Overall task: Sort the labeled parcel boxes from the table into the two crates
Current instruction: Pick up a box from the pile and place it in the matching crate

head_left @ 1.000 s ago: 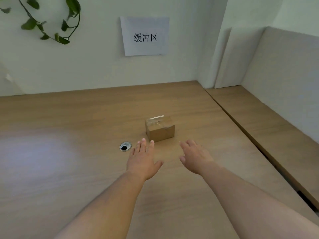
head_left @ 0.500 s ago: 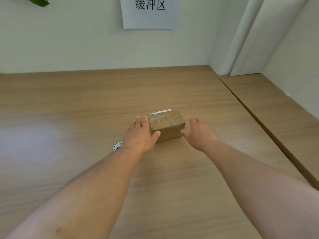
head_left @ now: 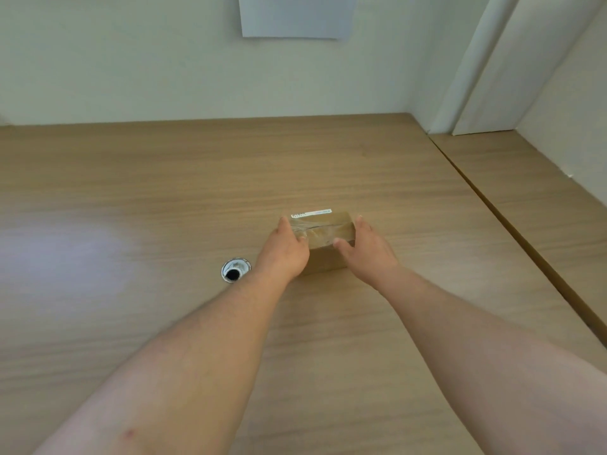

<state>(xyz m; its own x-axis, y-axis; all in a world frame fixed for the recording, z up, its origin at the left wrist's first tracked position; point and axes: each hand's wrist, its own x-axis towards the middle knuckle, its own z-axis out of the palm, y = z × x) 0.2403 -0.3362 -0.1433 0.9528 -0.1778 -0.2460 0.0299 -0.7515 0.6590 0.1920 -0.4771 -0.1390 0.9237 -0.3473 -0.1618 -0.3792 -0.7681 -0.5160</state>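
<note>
Parcel box [head_left: 323,229], centre frame, long axis left-right: left hand [head_left: 284,254] and right hand [head_left: 368,252] clasp its opposite ends.

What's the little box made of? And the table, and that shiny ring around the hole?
The box looks like brown cardboard, matte, with glossy clear tape across its top. The table shows wood grain lines; real wood or a printed layer, I cannot tell. The ring looks like shiny silvery metal, maybe plastic.

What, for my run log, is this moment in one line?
phase: grasp; left hand: grips parcel box; right hand: grips parcel box; parcel box: on table
</note>
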